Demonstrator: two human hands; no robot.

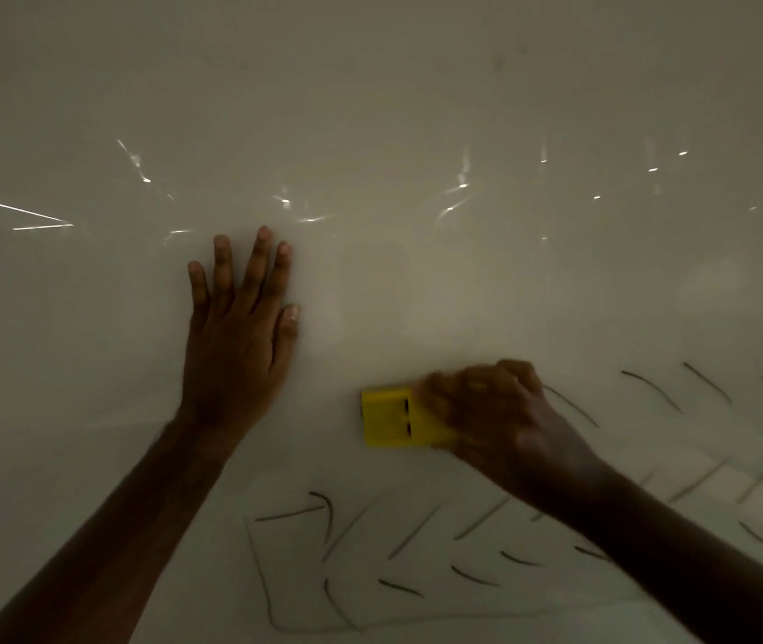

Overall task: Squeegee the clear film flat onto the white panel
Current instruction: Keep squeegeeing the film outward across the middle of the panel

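The white panel (416, 86) fills the whole frame, dimly lit, and no room shows beyond it. Over it lies the clear film (370, 211); you can trace it only by the bright glints and ripples across the middle band and the thin dark creases in the lower right and bottom centre. Treat it as light, limp and slippery, likely to crease or trap air, so work it with pressure rather than by pulling. Your left hand (235, 327), left of centre, lies flat with fingers spread and straight, pressing the film down; that looks like the right anchor. Your right hand (486, 406), lower right of centre and motion-blurred, curls round the yellow squeegee (393, 418), a small stiff block; grasp it by the back so the left edge bears evenly on the film.
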